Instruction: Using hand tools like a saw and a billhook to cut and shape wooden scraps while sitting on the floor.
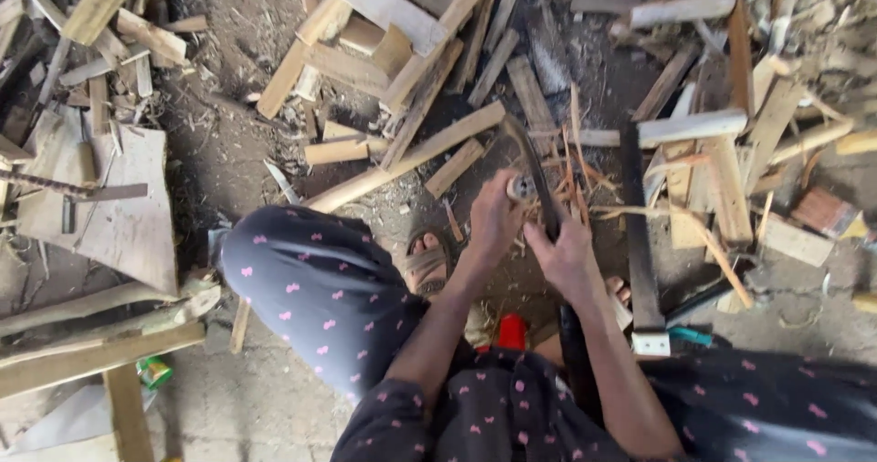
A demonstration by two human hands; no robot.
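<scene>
My left hand (491, 225) is closed around a small pale piece of wood (521, 187) and presses it against a long dark curved blade (528, 156). The blade runs from the dirt floor ahead back between my knees. My right hand (568, 259) grips this blade at its middle, right beside my left hand. Thin wood splinters (577, 174) lie fanned out just past both hands. Whether the wood piece touches the cutting edge is hidden by my fingers.
Offcuts and planks (402, 42) are heaped ahead and to the right. A flat board (119, 215) lies at the left. A dark bar with a white end (639, 243) lies right of my hands. My sandalled foot (426, 263), a red object (512, 330) and a green can (153, 371) are near.
</scene>
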